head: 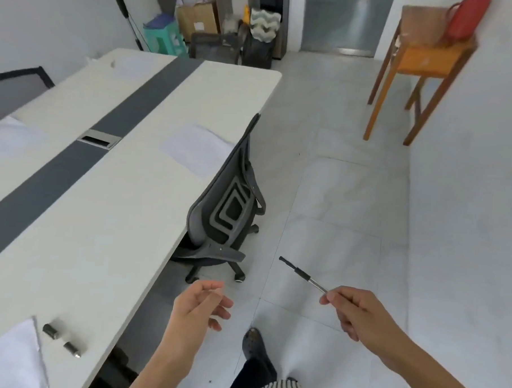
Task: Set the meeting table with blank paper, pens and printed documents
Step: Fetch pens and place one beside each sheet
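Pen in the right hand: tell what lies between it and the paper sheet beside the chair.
In the head view, the office chair stands between the pen, pinched by the right hand, and the paper sheet on the table.

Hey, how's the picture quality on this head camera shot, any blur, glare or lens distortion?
Head view: light is even, no strong glare, a dim shadow under the table. The whole frame is slightly soft; the paper sheet by the chair nearly washes into the pale tabletop. Wide-angle distortion leans the wooden stool; the pen in the right hand is clearly outlined.
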`<state>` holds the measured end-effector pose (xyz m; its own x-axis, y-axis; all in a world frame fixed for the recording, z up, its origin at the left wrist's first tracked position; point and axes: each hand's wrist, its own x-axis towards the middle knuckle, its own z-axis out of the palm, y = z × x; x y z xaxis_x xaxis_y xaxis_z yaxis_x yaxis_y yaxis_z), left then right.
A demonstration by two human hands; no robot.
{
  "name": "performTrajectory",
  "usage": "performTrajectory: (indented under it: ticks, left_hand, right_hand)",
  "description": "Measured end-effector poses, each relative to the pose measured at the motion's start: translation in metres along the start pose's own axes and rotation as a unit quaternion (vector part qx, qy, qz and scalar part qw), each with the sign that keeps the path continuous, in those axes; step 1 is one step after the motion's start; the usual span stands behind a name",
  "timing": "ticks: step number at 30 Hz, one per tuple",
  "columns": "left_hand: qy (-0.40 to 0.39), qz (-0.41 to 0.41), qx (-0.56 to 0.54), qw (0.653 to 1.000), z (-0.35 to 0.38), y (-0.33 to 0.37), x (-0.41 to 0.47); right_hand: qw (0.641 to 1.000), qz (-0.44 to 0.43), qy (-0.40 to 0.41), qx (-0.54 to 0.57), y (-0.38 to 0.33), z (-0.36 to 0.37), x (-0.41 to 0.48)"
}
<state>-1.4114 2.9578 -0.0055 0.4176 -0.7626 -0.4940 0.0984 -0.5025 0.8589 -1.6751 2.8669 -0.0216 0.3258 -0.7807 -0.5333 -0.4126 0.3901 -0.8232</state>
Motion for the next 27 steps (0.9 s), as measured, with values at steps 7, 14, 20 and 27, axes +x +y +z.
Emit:
performTrajectory:
  ticks: [7,14,20,27]
  left_hand:
    - [-0.013,0.011,-0.016,1.000,0.036,0.041,0.091]
    - [-0.024,0.027,-0.064,0.997,0.053,0.121,0.197]
    - [-0.010,0.036,-0.069,0.997,0.056,0.176,0.259]
    - [0.112,0.004,-0.120,0.986,0.042,0.197,0.318]
  right_hand:
    - [0.997,0.008,0.075,0.025,-0.032,-0.056,0.072]
    - [0.994,0.000,0.110,0.024,-0.109,-0.093,0.173]
    - [0.995,-0.009,0.095,0.017,-0.165,-0.103,0.251]
    - [0.999,-0.023,0.014,-0.024,-0.225,-0.115,0.374]
